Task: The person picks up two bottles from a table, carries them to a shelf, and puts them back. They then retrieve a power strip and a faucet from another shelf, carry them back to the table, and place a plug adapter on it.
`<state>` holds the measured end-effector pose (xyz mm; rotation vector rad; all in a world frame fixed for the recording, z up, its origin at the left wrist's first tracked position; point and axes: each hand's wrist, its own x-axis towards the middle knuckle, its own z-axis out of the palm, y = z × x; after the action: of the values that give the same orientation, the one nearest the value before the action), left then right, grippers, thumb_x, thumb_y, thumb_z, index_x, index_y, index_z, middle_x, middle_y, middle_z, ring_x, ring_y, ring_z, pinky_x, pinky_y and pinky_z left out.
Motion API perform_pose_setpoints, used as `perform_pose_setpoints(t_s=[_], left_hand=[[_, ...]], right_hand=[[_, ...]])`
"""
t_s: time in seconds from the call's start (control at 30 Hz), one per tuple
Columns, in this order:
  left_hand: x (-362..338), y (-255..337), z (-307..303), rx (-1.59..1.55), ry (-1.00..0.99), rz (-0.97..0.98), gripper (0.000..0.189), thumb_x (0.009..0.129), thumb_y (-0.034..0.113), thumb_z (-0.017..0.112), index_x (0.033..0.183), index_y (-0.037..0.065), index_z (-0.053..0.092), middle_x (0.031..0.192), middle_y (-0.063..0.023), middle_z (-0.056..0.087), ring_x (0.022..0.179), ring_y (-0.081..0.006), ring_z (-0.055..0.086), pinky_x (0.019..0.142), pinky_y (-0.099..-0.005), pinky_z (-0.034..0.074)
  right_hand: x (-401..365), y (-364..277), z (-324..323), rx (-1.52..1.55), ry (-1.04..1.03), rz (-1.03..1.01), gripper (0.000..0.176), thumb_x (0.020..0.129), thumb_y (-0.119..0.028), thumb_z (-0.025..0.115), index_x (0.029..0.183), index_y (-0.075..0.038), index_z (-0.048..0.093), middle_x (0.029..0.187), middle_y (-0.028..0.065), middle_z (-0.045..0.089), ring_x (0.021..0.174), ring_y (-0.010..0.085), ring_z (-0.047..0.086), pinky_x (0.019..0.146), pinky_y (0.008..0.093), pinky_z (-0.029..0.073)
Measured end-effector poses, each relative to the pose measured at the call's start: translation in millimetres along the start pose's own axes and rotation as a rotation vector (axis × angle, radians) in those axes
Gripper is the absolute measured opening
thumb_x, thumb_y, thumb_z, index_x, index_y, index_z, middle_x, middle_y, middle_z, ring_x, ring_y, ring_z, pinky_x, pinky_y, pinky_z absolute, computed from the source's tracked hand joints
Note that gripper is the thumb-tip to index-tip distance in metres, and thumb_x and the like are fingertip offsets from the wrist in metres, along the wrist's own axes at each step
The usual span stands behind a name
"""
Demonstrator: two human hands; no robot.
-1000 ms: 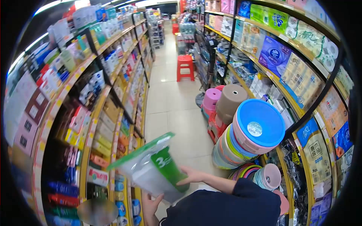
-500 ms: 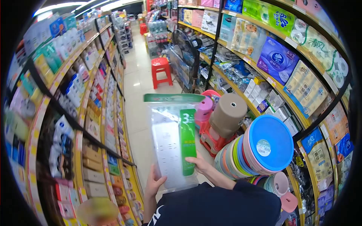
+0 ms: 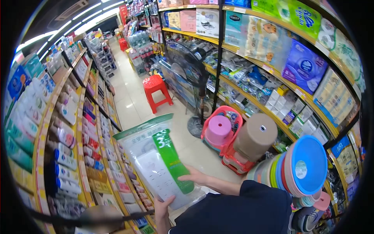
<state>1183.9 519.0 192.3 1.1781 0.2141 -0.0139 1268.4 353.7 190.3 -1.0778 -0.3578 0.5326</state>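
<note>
A white power strip (image 3: 152, 171) lies in a clear plastic pack with a green header and a green strip marked with a large 3. It is held in front of my body, tilted to the left. My left hand (image 3: 163, 206) is closed on the lower left edge, its thumb over the front. At the right edge, my right hand (image 3: 194, 176) grips the pack with its thumb on the green strip. The fingers behind the pack are hidden.
Stocked shelves (image 3: 39, 156) line the left, with more shelves of tissue packs (image 3: 306, 66) on the right. A red stool (image 3: 156, 93) stands in the aisle near a black fan (image 3: 191, 62). Stacked basins (image 3: 307, 165) and a brown bucket (image 3: 255, 138) are close on my right.
The view has turned to the right and lifted. The pack has tilted leftward and sits lower in view, with both hands still on it.
</note>
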Motion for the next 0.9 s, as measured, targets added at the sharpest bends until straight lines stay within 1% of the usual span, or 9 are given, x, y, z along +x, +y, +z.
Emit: perform_pose_setpoints(t_s=[0.1,0.2,0.3,0.37,0.43,0.57,0.73,0.87,0.9], left_hand=[[68,14,-15,-0.028,0.117,0.091,0.058,0.055,-0.002,0.064,0.107,-0.004,0.038,0.097,-0.0122,0.050,0.085,-0.0212,0.050,0.076,-0.0303,0.039],[139,32,-42,-0.051,0.173,0.130,0.064,0.058,0.002,0.060,0.114,-0.002,0.031,0.104,-0.0128,0.045,0.092,-0.0246,0.046,0.081,-0.0329,0.036],[209,63,-49,-0.089,0.196,0.188,0.065,0.060,0.006,0.058,0.117,-0.001,0.027,0.107,-0.0132,0.043,0.095,-0.0262,0.044,0.083,-0.0353,0.035],[246,80,-44,-0.105,0.235,0.245,0.063,0.063,0.009,0.057,0.117,-0.001,0.027,0.108,-0.0144,0.042,0.095,-0.0262,0.045,0.082,-0.0372,0.035],[290,89,-44,-0.098,0.195,0.198,0.063,0.063,0.009,0.057,0.117,-0.002,0.027,0.108,-0.0145,0.042,0.095,-0.0261,0.045,0.082,-0.0372,0.035],[387,95,-44,-0.083,0.055,0.062,0.062,0.063,0.010,0.057,0.117,-0.002,0.027,0.108,-0.0147,0.042,0.094,-0.0260,0.045,0.082,-0.0374,0.036],[515,100,-55,-0.122,-0.140,-0.072,0.062,0.064,0.011,0.057,0.116,-0.003,0.027,0.108,-0.0150,0.042,0.094,-0.0259,0.045,0.081,-0.0376,0.036],[655,105,-77,-0.086,-0.295,0.017,0.060,0.064,0.012,0.058,0.114,-0.004,0.029,0.107,-0.0153,0.042,0.094,-0.0252,0.045,0.081,-0.0368,0.036],[687,109,-78,-0.051,-0.291,0.027,0.060,0.064,0.013,0.059,0.114,-0.004,0.030,0.105,-0.0149,0.044,0.092,-0.0247,0.046,0.080,-0.0359,0.037]], right_hand=[[95,1,-22,-0.039,-0.142,0.047,0.059,0.073,-0.019,0.057,0.120,-0.001,0.027,0.111,0.0092,0.041,0.103,0.0157,0.038,0.086,0.0282,0.031],[187,-24,-30,-0.085,-0.325,0.009,0.064,0.072,-0.018,0.058,0.122,-0.001,0.022,0.116,0.0106,0.037,0.108,0.0165,0.033,0.090,0.0294,0.026],[261,-61,-34,0.023,-0.503,-0.022,0.070,0.069,-0.021,0.060,0.122,-0.002,0.019,0.116,0.0110,0.036,0.109,0.0167,0.031,0.089,0.0292,0.027],[301,-77,-42,0.032,-0.546,-0.045,0.070,0.067,-0.021,0.062,0.121,-0.003,0.021,0.115,0.0102,0.036,0.108,0.0167,0.032,0.088,0.0291,0.028],[332,-81,-58,-0.010,-0.520,-0.103,0.068,0.066,-0.021,0.063,0.119,-0.003,0.024,0.112,0.0085,0.038,0.104,0.0162,0.035,0.087,0.0289,0.030],[381,-87,-105,-0.065,-0.465,-0.093,0.070,0.063,-0.018,0.065,0.118,-0.003,0.024,0.110,0.0091,0.039,0.103,0.0164,0.036,0.084,0.0286,0.033],[465,-73,-165,-0.170,-0.186,-0.140,0.070,0.063,-0.018,0.065,0.117,-0.002,0.025,0.109,0.0108,0.040,0.102,0.0159,0.037,0.082,0.0286,0.035],[558,-86,-200,-0.127,0.013,-0.066,0.070,0.064,-0.018,0.065,0.118,-0.001,0.025,0.107,0.0116,0.043,0.100,0.0155,0.039,0.082,0.0281,0.035],[581,-90,-210,-0.158,0.081,-0.090,0.068,0.064,-0.018,0.065,0.118,-0.001,0.026,0.106,0.0114,0.043,0.098,0.0156,0.041,0.081,0.0285,0.036]])
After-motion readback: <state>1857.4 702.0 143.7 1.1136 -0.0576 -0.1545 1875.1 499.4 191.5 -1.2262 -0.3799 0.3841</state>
